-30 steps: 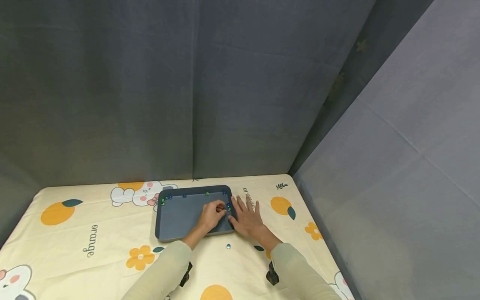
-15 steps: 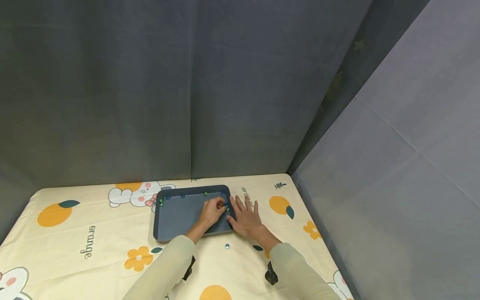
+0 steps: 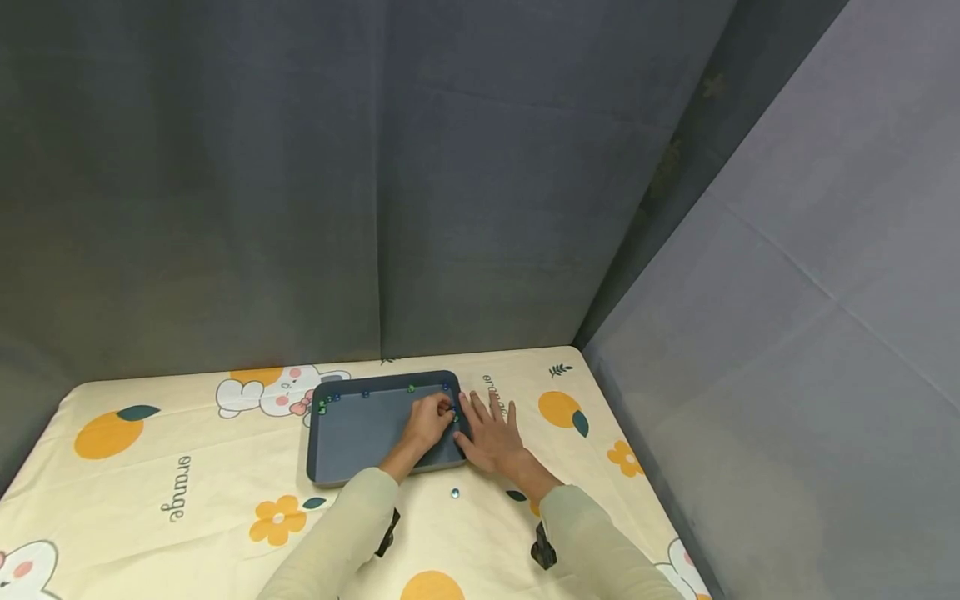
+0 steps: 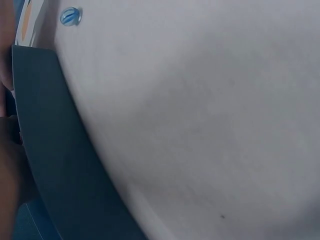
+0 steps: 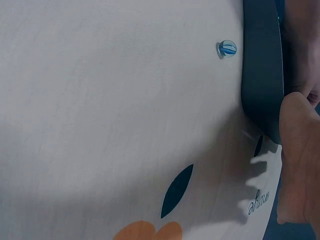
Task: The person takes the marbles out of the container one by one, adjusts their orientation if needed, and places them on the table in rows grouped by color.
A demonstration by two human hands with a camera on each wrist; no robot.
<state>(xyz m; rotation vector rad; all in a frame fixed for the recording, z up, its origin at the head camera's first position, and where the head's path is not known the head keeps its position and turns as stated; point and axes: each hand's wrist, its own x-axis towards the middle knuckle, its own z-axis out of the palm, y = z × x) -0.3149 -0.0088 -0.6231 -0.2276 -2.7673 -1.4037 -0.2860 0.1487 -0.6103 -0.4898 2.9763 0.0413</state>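
Note:
A dark grey tray [image 3: 352,442] holds several small blue and green marbles along its walls. Reaching into its right side, my left hand [image 3: 427,421] has curled fingers, with thumb and fingertips together at a blue marble [image 3: 452,409]. Just below that sits a green marble [image 3: 455,418]. My right hand [image 3: 491,437] lies with fingers spread over the cloth at the tray's right edge, its thumb at the rim. In the right wrist view that thumb [image 5: 296,107] overlaps the tray corner. The left wrist view mostly shows the tray's outer wall [image 4: 65,150], with the left fingertips hidden.
A clear marble with blue swirls [image 3: 455,493] rests on the cloth in front of the tray. Other marbles include a green one [image 3: 411,388] by the back wall and a cluster [image 3: 322,407] at the left. Grey curtains [image 3: 300,208] rise behind the patterned tablecloth [image 3: 217,500].
My left thumb and fingertips have shifted slightly right and closed in on the blue marble by the tray's right wall. The right hand stays in place; the view has shifted slightly.

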